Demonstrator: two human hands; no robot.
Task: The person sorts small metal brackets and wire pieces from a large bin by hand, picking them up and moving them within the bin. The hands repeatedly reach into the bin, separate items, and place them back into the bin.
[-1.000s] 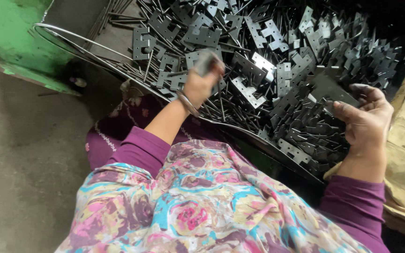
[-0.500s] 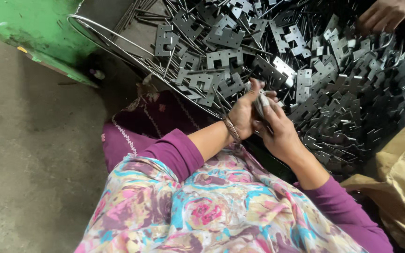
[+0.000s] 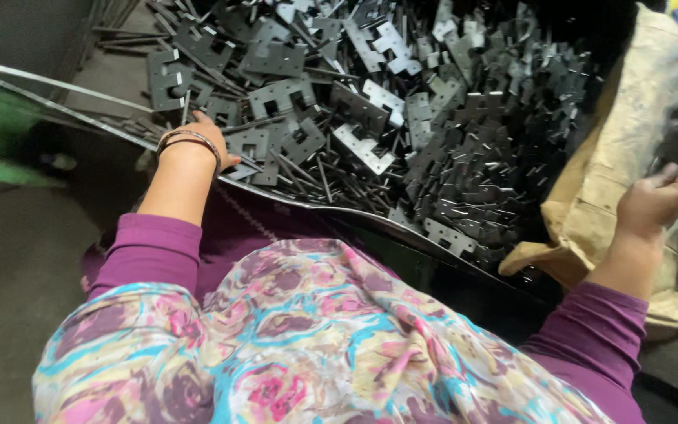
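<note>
My left hand (image 3: 198, 145) rests palm-down, fingers spread, at 9 o'clock on the heap of dark stamped sheet-metal brackets (image 3: 402, 133), closed on nothing. My right hand (image 3: 657, 200), at 3 o'clock, is closed on the edge of the tan fabric sack (image 3: 614, 149). Advice: grip the sack firmly, and lift brackets by their flat faces, clear of sharp edges.

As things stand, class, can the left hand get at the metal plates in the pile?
Probably yes: the left hand already lies at the edge of the plates, with nothing between them.
</note>
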